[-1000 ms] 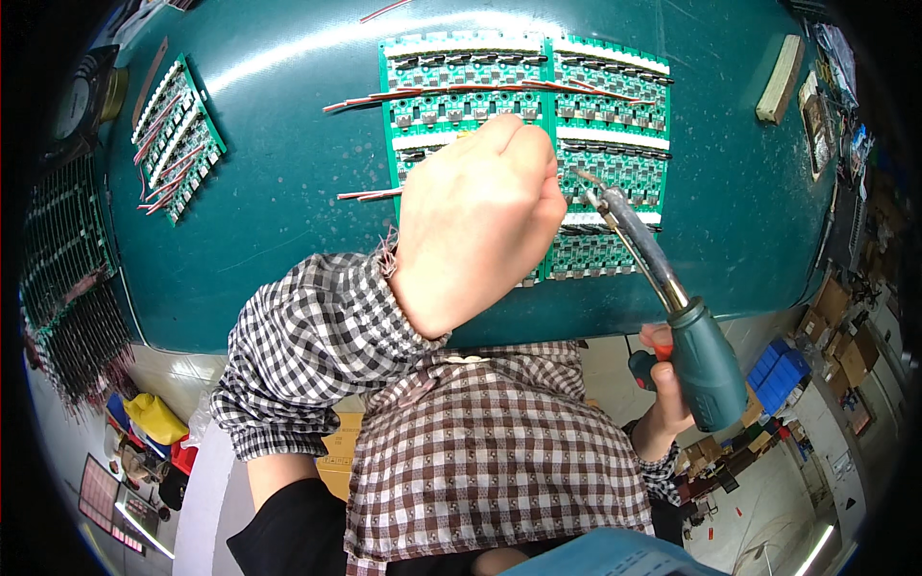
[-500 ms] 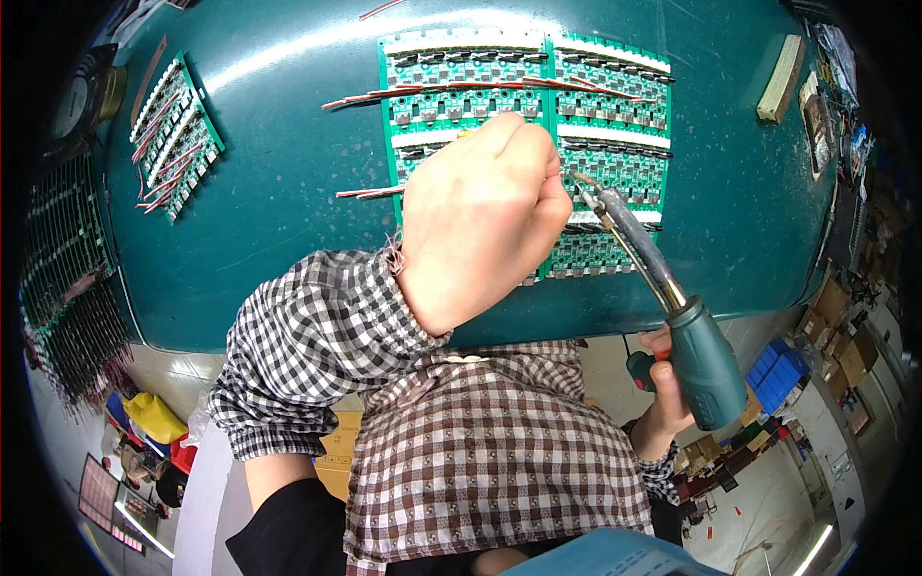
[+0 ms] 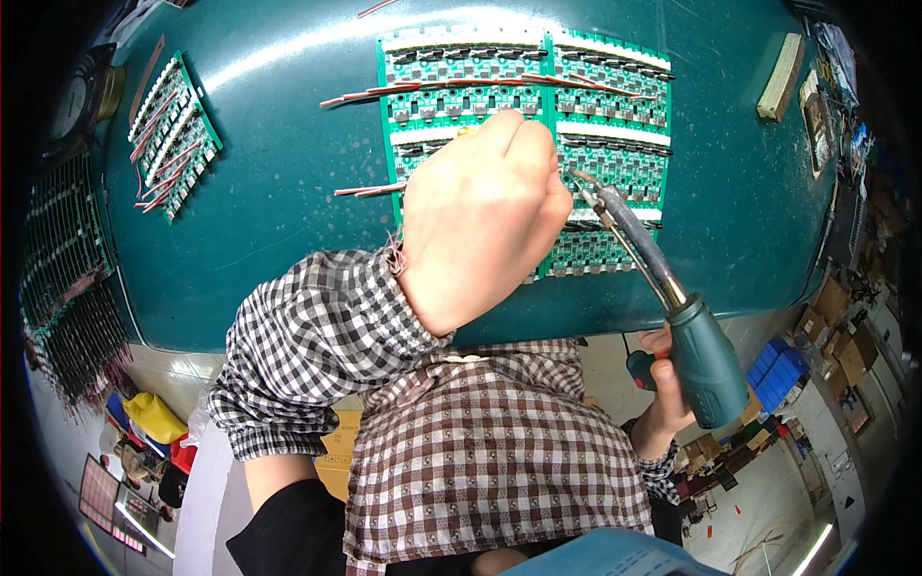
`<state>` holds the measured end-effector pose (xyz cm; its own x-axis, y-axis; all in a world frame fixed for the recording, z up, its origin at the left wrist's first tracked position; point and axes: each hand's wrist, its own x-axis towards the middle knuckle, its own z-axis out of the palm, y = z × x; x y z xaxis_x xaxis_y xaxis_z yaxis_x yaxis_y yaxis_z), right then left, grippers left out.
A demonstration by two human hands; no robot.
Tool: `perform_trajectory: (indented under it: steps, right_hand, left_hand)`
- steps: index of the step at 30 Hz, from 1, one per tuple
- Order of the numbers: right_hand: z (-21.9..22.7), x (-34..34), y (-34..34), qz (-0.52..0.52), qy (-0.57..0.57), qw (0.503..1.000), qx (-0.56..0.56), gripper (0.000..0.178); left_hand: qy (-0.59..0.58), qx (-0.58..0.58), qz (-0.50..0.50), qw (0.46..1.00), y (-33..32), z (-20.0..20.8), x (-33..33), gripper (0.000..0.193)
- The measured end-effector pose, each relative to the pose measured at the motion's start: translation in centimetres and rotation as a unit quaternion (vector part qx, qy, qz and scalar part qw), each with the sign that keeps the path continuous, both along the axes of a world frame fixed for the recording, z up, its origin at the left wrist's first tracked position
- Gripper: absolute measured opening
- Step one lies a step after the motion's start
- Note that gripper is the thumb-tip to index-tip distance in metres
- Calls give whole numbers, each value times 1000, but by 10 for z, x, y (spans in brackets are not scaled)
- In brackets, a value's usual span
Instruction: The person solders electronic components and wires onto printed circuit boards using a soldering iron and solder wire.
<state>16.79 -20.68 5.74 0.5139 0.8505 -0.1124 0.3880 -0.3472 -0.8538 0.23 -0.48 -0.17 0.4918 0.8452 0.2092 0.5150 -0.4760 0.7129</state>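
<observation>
My right hand [image 3: 667, 389] grips a green-handled soldering iron [image 3: 709, 370] with a trigger and a thin metal tube along its barrel. Its tip points at the green circuit board panel [image 3: 615, 252], close beside the fingers of my left hand [image 3: 488, 206]. That hand is closed above the middle of the panel; whatever its fingertips pinch is hidden from view. Rows of white connectors and small components cover the panel. Red, black and white wires [image 3: 423, 86] lie across its upper part, and a second wire bundle [image 3: 363, 191] sticks out on the left from under my hand.
A smaller board with wires [image 3: 176, 144] lies at the left of the green table mat [image 3: 279, 163]. Stacked wired boards [image 3: 72, 288] stand past the left edge. On the right is a pale bar-shaped block [image 3: 781, 79]. A loose red wire [image 3: 376, 8] lies at the far edge.
</observation>
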Motion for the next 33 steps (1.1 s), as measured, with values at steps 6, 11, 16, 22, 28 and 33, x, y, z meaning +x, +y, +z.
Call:
perform_trajectory:
  steps: [6,11,16,22,28,33]
  right_hand:
    - [-2,0,-3,-2,2,1000,0,55]
    - [-2,0,-4,-10,22,1000,-5,57]
    - [-3,0,-4,-12,35,999,-3,57]
    - [-3,0,-4,-9,25,1000,-2,58]
    - [-3,1,-5,3,9,1000,0,57]
    - [-1,0,-2,3,31,999,-11,58]
  left_hand:
    - [1,27,-1,1000,-1,-4,1,16]
    - [-5,22,-5,1000,-1,-3,0,16]
    - [7,16,-7,1000,1,-2,-1,16]
    - [3,6,-7,1000,2,1,-1,15]
    - [-4,-7,-12,1000,3,1,-1,15]
    - [-7,-2,-11,1000,3,0,-1,15]
